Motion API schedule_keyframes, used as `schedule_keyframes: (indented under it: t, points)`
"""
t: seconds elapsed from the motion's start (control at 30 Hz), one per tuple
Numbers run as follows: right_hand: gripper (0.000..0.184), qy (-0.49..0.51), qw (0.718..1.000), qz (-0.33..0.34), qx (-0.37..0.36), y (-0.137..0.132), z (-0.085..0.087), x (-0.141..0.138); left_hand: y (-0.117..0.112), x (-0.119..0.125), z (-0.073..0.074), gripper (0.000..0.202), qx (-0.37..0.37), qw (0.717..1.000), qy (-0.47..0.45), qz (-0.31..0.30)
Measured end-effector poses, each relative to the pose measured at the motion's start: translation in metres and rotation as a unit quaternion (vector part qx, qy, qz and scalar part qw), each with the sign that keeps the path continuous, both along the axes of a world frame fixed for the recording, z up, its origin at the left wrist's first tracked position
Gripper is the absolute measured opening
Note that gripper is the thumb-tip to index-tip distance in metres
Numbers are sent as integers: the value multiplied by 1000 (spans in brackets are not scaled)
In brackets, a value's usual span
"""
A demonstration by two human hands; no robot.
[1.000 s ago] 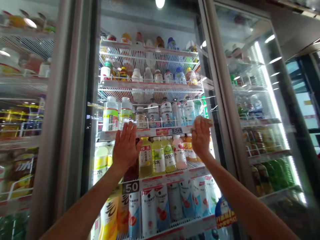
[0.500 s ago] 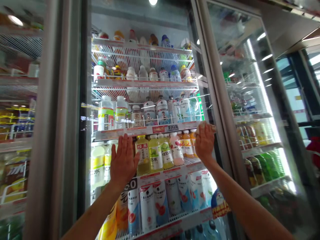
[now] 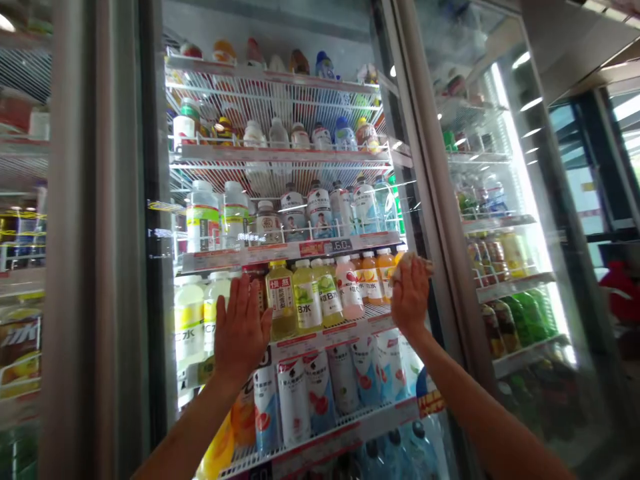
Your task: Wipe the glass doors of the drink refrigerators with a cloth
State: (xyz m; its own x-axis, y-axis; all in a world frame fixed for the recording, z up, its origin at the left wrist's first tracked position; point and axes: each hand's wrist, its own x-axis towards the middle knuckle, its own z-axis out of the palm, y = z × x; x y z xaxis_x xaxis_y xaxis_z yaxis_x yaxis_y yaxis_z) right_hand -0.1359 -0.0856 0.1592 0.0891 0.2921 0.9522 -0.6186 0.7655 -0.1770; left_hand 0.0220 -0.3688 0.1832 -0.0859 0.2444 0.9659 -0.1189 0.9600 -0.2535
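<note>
We noted the left hand [image 3: 241, 327] spread flat toward the glass door [image 3: 270, 30]; contact was uncertain. The right hand [image 3: 411, 297] covered a cloth [image 3: 427, 267] near the door's right edge; gripped or merely pressed, we could not tell. Risks, in our judgement: a loose hold could drop the cloth; the bare left palm could smudge the door. Count: two hands, one cloth, five shelf fronts [image 3: 285, 155]; bottles [image 3: 307, 297] overlapped too much.

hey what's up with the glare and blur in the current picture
In the head view, white reflections streak the glass door, the right-hand light strip blows out, the left metal door frame looks smeared, and the pale cloth lacks detail.
</note>
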Motion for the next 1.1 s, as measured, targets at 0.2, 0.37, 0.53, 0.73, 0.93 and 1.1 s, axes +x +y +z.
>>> schedule_keyframes:
  t: [0.2, 0.37, 0.53, 0.73, 0.93, 1.1]
  points:
    - [53, 55, 952, 80, 290, -86, -12, 66, 2, 1, -4, 67, 0, 1000, 0, -12]
    - [55, 10, 981, 38, 189, -24, -30, 30, 4, 3, -34, 69, -4, 1000, -19, -13]
    - [59, 24, 999, 9, 31, -3, -32, 10, 5, 1, -45, 72, -1, 1000, -10, -1]
    - [54, 61, 940, 103, 320, -95, -50, 77, 2, 0, -41, 68, -37, 999, 26, -1]
    - [62, 18, 982, 45, 180, -10, -71, 25, 3, 0, -45, 69, -35, 999, 27, 7]
    - [62, 31, 996, 39, 74, -11, -67, 17, 3, -2, -44, 69, -29, 999, 22, 8]
